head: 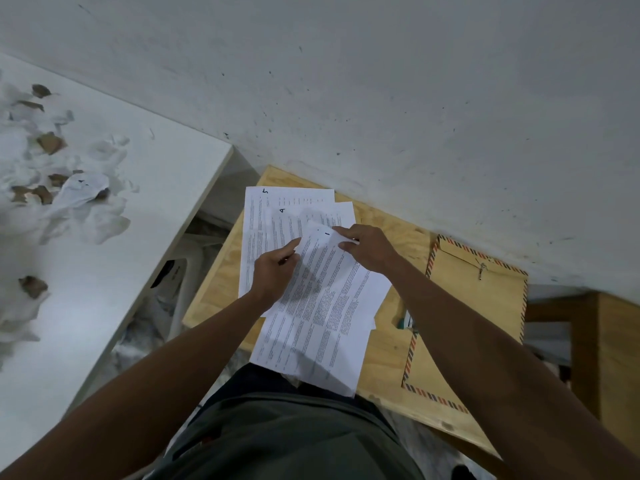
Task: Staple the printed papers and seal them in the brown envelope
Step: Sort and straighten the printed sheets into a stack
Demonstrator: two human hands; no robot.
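Several printed sheets [322,313] lie fanned out on a small plywood table [214,289], with handwritten page numbers at their far corners. My left hand [273,271] pinches the left edge of the top sheet near its far end. My right hand [369,247] pinches that sheet's far corner, which curls up. A brown envelope [474,306] with a red-and-blue striped border and a metal clasp lies flat to the right of the papers. A small teal object [403,322], possibly the stapler, shows between papers and envelope, mostly hidden by my right forearm.
A white table [166,174] on the left carries crumpled white paper and torn brown scraps [69,188]. A scuffed white wall [381,98] runs just behind the plywood table. A wooden frame [609,348] stands at the right edge.
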